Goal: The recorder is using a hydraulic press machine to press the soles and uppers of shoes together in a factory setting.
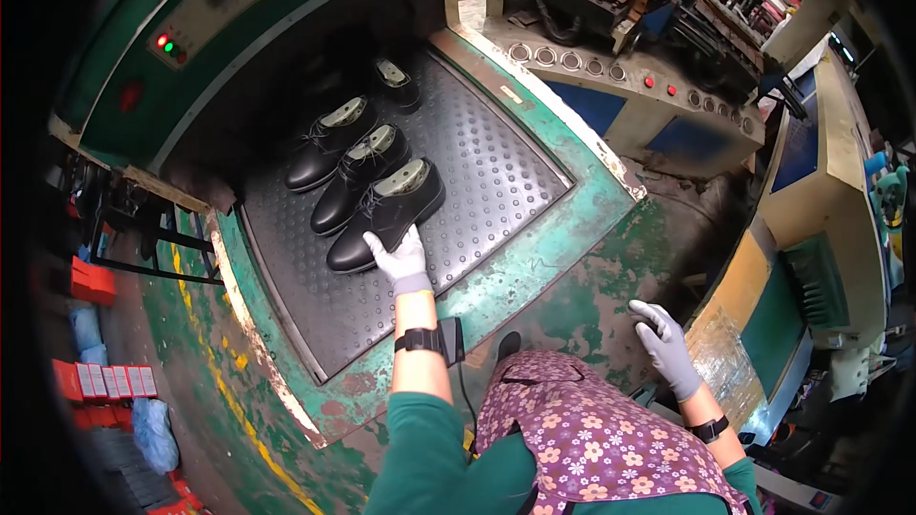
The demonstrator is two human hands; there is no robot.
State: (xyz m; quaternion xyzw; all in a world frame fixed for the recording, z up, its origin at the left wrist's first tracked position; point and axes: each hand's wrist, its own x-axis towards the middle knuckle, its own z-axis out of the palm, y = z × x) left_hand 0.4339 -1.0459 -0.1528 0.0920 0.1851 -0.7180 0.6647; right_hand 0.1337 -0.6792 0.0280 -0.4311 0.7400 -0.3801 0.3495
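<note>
My left hand, in a pale grey glove, is against the near side of a black lace-up shoe, thumb toward the toe and fingers along its side. Beyond it stand a second black shoe and a third, side by side with toes pointing left. Another black shoe sits farther back, partly in shadow. All rest on a dark studded plate. Away to the right, my right hand, also gloved, hangs with its fingers apart and nothing in them.
A worn green frame borders the plate, with a green machine housing above. At the far right stands a bench with a control panel. A black rack and stacked red boxes are on the left.
</note>
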